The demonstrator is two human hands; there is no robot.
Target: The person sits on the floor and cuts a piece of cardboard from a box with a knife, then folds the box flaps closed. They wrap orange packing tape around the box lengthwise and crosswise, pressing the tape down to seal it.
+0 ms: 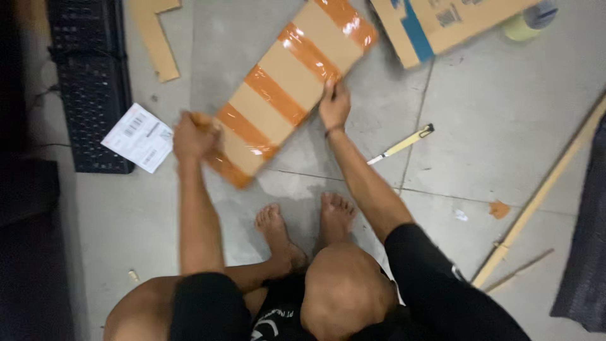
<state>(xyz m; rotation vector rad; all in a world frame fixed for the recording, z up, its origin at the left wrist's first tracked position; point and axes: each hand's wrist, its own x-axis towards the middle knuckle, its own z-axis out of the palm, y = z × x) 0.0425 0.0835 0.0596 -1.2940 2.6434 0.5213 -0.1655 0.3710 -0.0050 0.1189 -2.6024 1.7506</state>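
Cardboard panel [292, 85] on the floor has approx. five orange tape bands across it already — left hand [192, 137] curled tight at its near corner w/ tape, right hand [334, 104] fingers flat on the edge.

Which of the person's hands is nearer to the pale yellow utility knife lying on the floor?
Right. The right hand rests on the striped cardboard's edge, close to the knife; the left hand is across the board.

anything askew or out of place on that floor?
Yes. A utility knife lies loose on the floor beside the right hand, near the bare feet. Cardboard offcuts and a torn orange scrap are scattered around. The striped cardboard panel lies diagonally, steadied by both hands.
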